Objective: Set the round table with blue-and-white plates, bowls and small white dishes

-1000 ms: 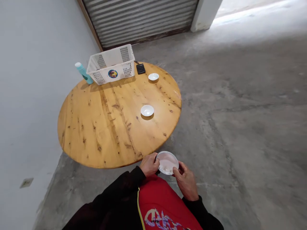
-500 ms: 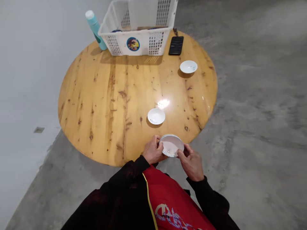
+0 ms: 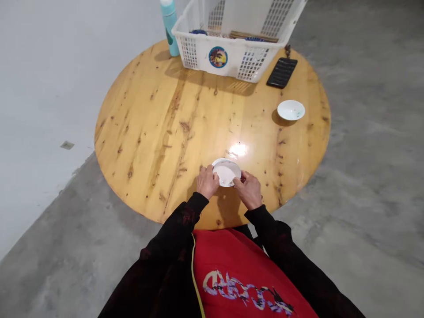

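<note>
"Both hands have been brought further in over the table [image 3: 145, 145] since the earlier frame — the held bowl [image 3: 228, 175] was seen apart from the resting bowl [image 3: 217, 160] then, and now the two are overlapped in view."

"Ok, and how is it being gripped?"

"Pinched at both sides. Its left rim is nipped by the left hand [image 3: 208, 182], its right by the right hand [image 3: 249, 190]. Whether the resting bowl is touched can't be told, since it's mostly hidden behind the held one."

"So what could be messed up from here?"

"Probably a clink or a chip, if the two rims get knocked together. The resting bowl could also be shoved along that shiny wood by a bump. And if one pinch were loosened before the other, the held bowl would likely be tipped."

"Anything in the containers?"

"A pale inside is shown by the held bowl, but contents can't be made out. Greenish marks are seen inside the far-right bowl [image 3: 291, 110]. Thin wooden sticks [image 3: 253, 36] and something blue [image 3: 198, 32] are kept in the white basket [image 3: 228, 66] — partly hidden by its front wall. It's flanked by a blue bottle [image 3: 169, 26] and a black ridged case [image 3: 282, 73]."
</note>
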The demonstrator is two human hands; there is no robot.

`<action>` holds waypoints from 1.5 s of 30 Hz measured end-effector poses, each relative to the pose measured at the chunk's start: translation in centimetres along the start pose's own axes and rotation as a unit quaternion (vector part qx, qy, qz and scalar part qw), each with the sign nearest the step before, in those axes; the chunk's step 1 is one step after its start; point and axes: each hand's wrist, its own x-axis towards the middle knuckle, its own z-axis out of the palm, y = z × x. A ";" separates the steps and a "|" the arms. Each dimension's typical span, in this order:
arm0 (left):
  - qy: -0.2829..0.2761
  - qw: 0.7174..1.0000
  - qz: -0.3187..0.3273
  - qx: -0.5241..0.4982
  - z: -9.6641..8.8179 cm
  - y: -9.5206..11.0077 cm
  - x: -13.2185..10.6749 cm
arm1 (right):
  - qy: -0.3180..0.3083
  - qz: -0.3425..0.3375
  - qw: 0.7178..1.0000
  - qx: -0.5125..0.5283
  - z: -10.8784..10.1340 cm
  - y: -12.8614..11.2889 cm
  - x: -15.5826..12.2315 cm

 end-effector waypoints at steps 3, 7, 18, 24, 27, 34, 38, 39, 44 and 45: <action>-0.003 1.000 -0.017 0.007 0.4 0.6 0.4 | -0.020 -0.009 1.000 -0.019 0.0 0.5 1.3; -0.001 0.999 -0.050 0.011 0.5 1.0 0.5 | -0.030 -0.041 0.998 -0.034 0.1 0.6 2.4; 0.015 0.996 -0.092 0.012 0.0 1.2 1.5 | -0.098 -0.051 0.990 -0.087 0.2 -0.5 4.2; 0.010 0.995 -0.102 0.013 -0.3 1.3 1.7 | -0.088 -0.062 0.990 -0.087 0.3 -0.3 4.4; 0.006 0.995 -0.096 0.014 -0.2 1.3 1.5 | -0.085 -0.053 0.992 -0.082 0.1 0.1 4.3; -0.006 0.996 -0.082 0.015 0.4 -0.1 1.8 | -0.108 0.004 0.994 0.002 -0.3 1.2 5.0; -0.059 0.996 -0.059 -0.018 0.7 -0.9 2.7 | -0.157 0.005 0.987 0.041 0.2 0.7 5.5; -0.065 0.996 -0.057 -0.032 0.8 -1.1 2.9 | -0.153 0.003 0.987 0.042 0.4 0.5 5.5; -0.076 0.994 -0.055 -0.058 1.4 -1.4 2.3 | -0.111 0.000 0.992 0.054 1.1 0.7 4.0; -0.078 0.994 -0.052 -0.055 1.6 -1.3 1.9 | -0.106 0.001 0.993 0.058 1.0 1.0 3.4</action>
